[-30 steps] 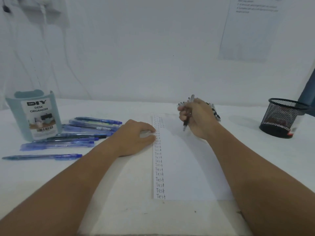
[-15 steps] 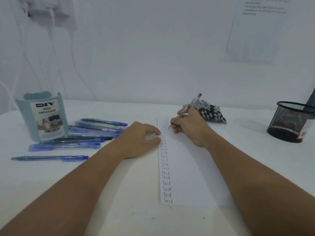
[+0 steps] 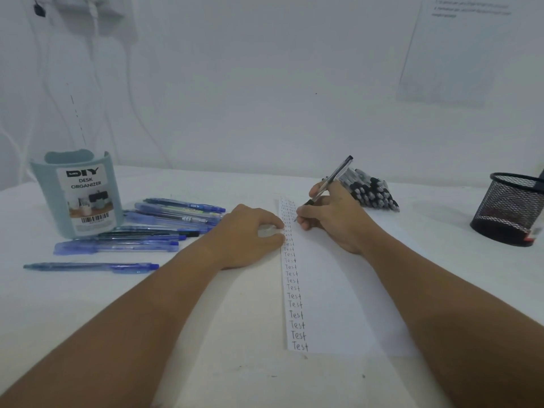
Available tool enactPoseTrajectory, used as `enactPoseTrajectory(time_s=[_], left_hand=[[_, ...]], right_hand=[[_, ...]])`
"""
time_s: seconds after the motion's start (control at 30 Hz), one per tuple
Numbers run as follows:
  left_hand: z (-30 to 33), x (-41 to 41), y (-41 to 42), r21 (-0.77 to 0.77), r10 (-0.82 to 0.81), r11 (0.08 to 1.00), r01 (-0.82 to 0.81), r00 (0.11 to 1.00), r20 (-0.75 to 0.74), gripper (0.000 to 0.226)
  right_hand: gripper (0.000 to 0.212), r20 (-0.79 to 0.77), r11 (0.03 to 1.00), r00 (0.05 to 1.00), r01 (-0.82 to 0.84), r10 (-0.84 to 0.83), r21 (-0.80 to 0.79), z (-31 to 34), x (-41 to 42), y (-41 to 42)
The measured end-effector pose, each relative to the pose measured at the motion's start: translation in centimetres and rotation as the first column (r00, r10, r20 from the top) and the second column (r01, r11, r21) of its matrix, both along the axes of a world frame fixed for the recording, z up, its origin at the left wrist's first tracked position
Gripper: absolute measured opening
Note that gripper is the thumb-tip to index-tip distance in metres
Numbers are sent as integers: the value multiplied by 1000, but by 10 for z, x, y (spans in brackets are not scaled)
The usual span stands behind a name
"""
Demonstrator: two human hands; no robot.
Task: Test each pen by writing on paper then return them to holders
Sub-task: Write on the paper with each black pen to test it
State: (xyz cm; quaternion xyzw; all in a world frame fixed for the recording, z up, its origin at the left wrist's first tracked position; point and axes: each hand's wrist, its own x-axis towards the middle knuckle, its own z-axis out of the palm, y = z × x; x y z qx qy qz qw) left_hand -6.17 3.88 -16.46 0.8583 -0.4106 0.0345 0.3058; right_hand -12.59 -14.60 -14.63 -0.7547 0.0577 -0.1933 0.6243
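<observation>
A white paper (image 3: 338,290) lies on the table with a column of "Test" words along its left edge. My right hand (image 3: 332,219) grips a black pen (image 3: 332,179), its tip down on the paper near the top of the column. My left hand (image 3: 250,231) rests on the table with curled fingertips pressing the paper's left edge. Several blue pens (image 3: 164,222) lie left of it, beside a pale blue desk organizer (image 3: 78,192). A pile of black pens (image 3: 369,192) sits behind my right hand. A black mesh holder (image 3: 512,209) stands at the far right.
The white table (image 3: 206,363) meets a white wall close behind. A single blue pen (image 3: 91,266) lies apart, nearer the front left. Cables hang down the wall at the left, and a printed sheet (image 3: 453,48) is stuck on the wall at the upper right.
My right hand swung the black pen from held above the paper down into a writing grip, and its tip now touches the paper. My left hand stayed on the paper's edge.
</observation>
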Motion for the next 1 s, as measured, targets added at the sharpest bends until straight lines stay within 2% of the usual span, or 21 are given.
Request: enactPoseTrajectory(time_s=[0.1, 0.2, 0.33, 0.57, 0.7, 0.87, 1.0], left_hand=[[0, -1, 0, 12, 8, 1000, -8, 1000, -11, 44], [0, -1, 0, 7, -2, 1000, 2, 1000, 7, 31], [0, 0, 1, 13, -3, 1000, 3, 1000, 18, 28], [0, -1, 0, 6, -7, 1000, 7, 1000, 28, 28], [0, 0, 0, -1, -8, 1000, 8, 1000, 17, 27], [1, -2, 0, 2, -14, 1000, 14, 1000, 9, 32], [2, -1, 0, 2, -14, 1000, 14, 1000, 3, 29]], right_hand=[[32, -2, 1000, 1000, 1, -1, -15, 0, 0, 0], [29, -19, 997, 999, 25, -26, -74, -2, 1, 0], [30, -35, 992, 998, 49, -54, -120, -2, 2, 0], [29, -27, 1000, 999, 22, -21, 6, 1, 0, 0], [28, -31, 985, 997, 66, -71, -162, -4, 2, 1], [32, -26, 999, 999, 34, -34, 24, 1, 1, -3], [30, -45, 993, 998, 31, -37, -117, -2, 2, -1]])
